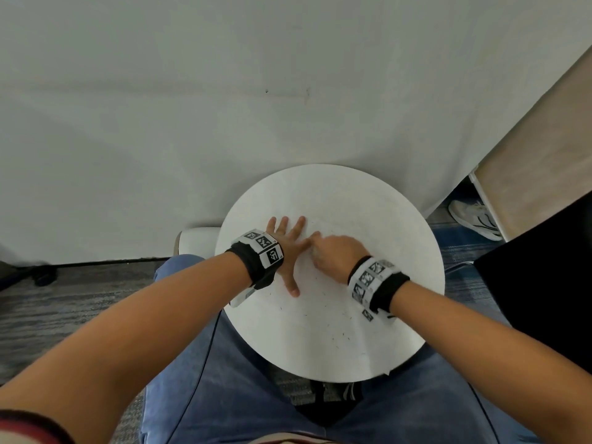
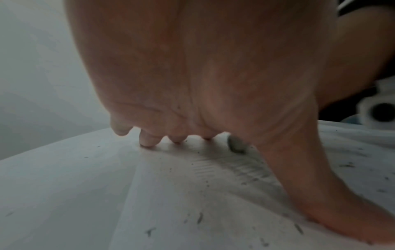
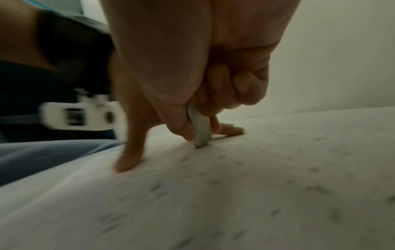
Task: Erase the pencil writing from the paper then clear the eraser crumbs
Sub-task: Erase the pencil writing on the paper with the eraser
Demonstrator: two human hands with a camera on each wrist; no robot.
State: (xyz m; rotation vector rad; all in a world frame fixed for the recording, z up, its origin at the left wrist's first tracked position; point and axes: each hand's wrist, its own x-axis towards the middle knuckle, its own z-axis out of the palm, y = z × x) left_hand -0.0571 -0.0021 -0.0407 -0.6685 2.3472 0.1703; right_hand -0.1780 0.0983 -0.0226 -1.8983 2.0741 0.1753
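A white sheet of paper point(image 1: 336, 283) lies on the round white table point(image 1: 413, 238). My left hand point(image 1: 286, 248) lies flat on the paper's left part, fingers spread and straight, thumb point(image 2: 320, 194) pressed down. My right hand point(image 1: 333, 251) pinches a small grey-white eraser point(image 3: 200, 130) between thumb and fingers, its lower end touching the paper just right of the left hand. The eraser point(image 2: 235, 144) also shows beyond the left palm, above faint grey pencil smudges point(image 2: 230, 167). Dark eraser crumbs point(image 1: 339, 328) are scattered over the paper's near part.
The table stands against a white wall point(image 1: 224, 91). My blue-jeaned legs point(image 1: 240, 379) sit under its near edge. A black surface point(image 1: 544, 283) and a white shoe point(image 1: 474, 219) lie to the right, on patterned carpet point(image 1: 64, 299).
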